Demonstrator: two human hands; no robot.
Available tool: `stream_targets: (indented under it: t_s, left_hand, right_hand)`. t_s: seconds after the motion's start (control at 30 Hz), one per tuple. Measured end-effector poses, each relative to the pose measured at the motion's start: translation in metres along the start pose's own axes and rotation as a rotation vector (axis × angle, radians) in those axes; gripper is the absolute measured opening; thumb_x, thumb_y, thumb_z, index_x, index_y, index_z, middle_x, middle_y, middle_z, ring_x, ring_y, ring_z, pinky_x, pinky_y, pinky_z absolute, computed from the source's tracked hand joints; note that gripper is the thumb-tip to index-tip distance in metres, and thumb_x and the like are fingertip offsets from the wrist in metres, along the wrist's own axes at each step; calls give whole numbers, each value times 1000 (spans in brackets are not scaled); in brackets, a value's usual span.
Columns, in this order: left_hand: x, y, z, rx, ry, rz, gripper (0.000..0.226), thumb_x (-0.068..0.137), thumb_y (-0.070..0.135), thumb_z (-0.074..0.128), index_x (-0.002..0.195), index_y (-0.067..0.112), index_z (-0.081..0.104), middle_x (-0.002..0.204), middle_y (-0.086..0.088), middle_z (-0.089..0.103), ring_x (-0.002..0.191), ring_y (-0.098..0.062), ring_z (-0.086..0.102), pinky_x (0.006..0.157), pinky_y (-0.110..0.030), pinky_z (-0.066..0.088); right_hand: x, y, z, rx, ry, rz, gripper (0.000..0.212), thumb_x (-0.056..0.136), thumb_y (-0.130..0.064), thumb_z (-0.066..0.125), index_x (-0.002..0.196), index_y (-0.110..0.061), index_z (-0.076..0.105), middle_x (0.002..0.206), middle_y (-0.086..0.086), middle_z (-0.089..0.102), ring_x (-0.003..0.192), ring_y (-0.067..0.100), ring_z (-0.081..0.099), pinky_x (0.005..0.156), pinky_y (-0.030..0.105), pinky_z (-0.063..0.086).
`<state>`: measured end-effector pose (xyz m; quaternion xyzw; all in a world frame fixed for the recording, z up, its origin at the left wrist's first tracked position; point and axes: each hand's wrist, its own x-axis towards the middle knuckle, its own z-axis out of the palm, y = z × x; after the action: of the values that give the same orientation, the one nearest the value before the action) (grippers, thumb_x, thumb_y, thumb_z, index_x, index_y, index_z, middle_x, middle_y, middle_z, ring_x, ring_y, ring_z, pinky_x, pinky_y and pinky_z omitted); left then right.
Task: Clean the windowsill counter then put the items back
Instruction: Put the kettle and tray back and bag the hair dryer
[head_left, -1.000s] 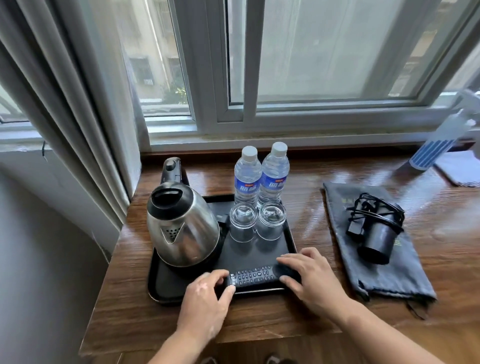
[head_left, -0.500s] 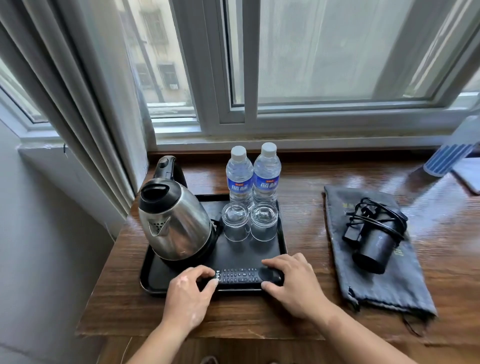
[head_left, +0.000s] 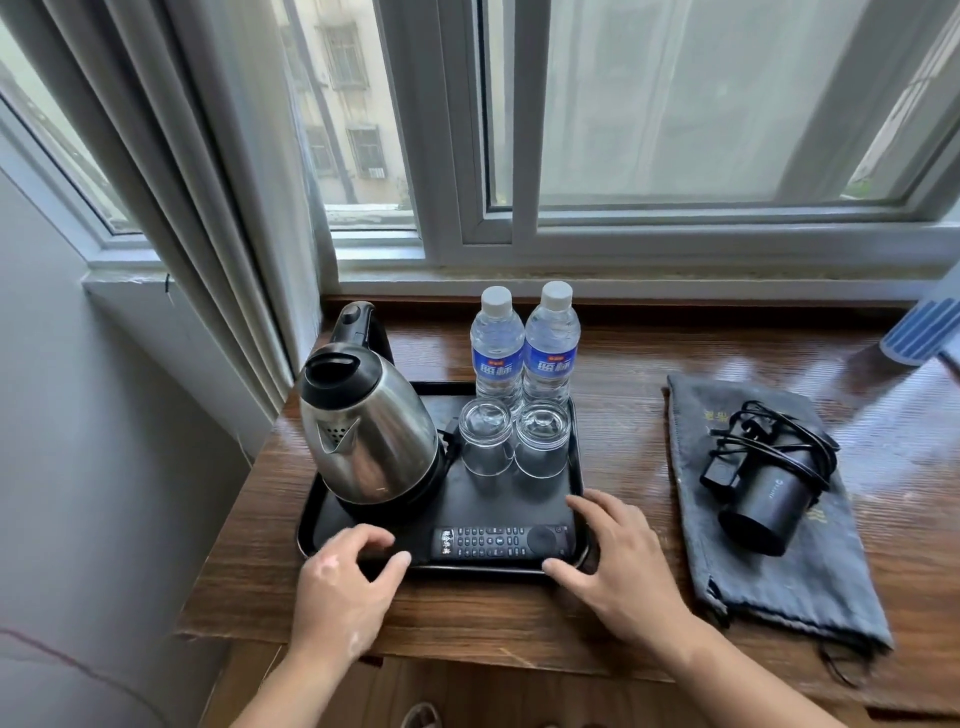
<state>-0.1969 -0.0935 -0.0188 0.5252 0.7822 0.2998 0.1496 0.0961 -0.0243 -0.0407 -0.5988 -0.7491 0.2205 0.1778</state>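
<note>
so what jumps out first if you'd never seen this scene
The shiny steel kettle stands on the left of a black tray, with two water bottles and two clear glasses beside it, on a wooden counter under the window. The left hand and right hand are at the tray's near edge, either side of a remote. To the right, a black hair dryer wrapped in its cord lies on a grey bag.

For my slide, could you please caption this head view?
Left hand and right hand flank the remote on a tray with kettle, glasses, bottles.
</note>
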Motion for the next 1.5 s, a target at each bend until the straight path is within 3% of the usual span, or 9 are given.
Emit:
stream_targets:
  t_s: [0.07, 0.17, 0.27, 0.47, 0.57, 0.8, 1.07, 1.27, 1.5]
  left_hand:
    - [-3, -17, -15, 67, 74, -45, 36, 68, 25, 96, 95, 22, 72, 95, 9, 68, 95, -17, 64, 91, -32, 47]
    - [2, -39, -35, 181, -14, -149, 92, 60, 44, 97, 138, 12, 58, 135, -6, 60, 132, -28, 49, 112, -42, 42]
    - [12, -50, -48, 195, -153, -192, 124, 60, 57, 93, 159, 15, 33, 160, -4, 41, 151, -23, 31, 123, -41, 30]
    - [29, -60, -43, 158, -149, -164, 113, 59, 53, 96, 153, 19, 45, 148, -7, 57, 141, -26, 47, 118, -40, 38]
    - [33, -65, -42, 134, -162, -153, 114, 56, 54, 96, 153, 22, 47, 145, -4, 58, 137, -23, 50, 117, -37, 39]
    - [47, -72, -47, 49, -193, -124, 119, 51, 55, 97, 154, 24, 46, 149, -2, 54, 139, -21, 50, 118, -33, 36]
    - [85, -80, -55, 13, -186, -117, 117, 56, 56, 96, 156, 23, 44, 154, -2, 52, 143, -20, 46, 120, -32, 34]
    - [122, -87, -60, 6, -176, -108, 117, 58, 60, 93, 157, 23, 42, 152, -4, 51, 144, -22, 44, 119, -33, 35]
    - [164, -96, -62, 21, -179, -90, 117, 57, 61, 93, 156, 23, 44, 149, -4, 55, 141, -22, 46, 118, -35, 38]
  right_hand:
    - [-4, 4, 0, -103, -66, 6, 108, 62, -88, 48, 155, -34, 35, 161, -8, 33, 149, 15, 26, 124, 39, 20]
    - [-4, 1, 3, -135, -119, 16, 121, 60, -92, 42, 161, -31, 17, 168, -7, 20, 155, 11, 13, 126, 42, -3]
    - [-3, -2, 4, -116, -94, 27, 118, 70, -83, 62, 162, -26, 14, 167, -7, 21, 154, 4, 12, 125, 39, -10]
    - [-2, -13, -1, -44, -57, 46, 120, 67, -68, 81, 160, -19, 23, 162, -9, 31, 140, -10, 6, 126, 34, -8]
    - [-4, -23, -11, -53, -101, 77, 118, 70, -63, 81, 161, -23, 16, 161, -17, 23, 133, -4, -6, 125, 33, -3]
    - [6, -42, -21, -71, -142, 111, 122, 76, -67, 74, 160, -23, -3, 167, -16, 9, 127, -3, -15, 125, 32, 0]
    - [40, -58, -10, -38, -106, 75, 121, 77, -64, 76, 161, -22, -1, 166, -15, 14, 129, -2, -10, 124, 31, -2]
    - [75, -62, 10, -30, -95, 73, 117, 73, -60, 82, 161, -23, 14, 160, -20, 19, 135, -4, -3, 117, 21, -16]
    - [114, -76, 21, 20, -62, 74, 114, 78, -56, 81, 162, -23, 11, 165, -14, 20, 133, -1, -6, 121, 27, -9]
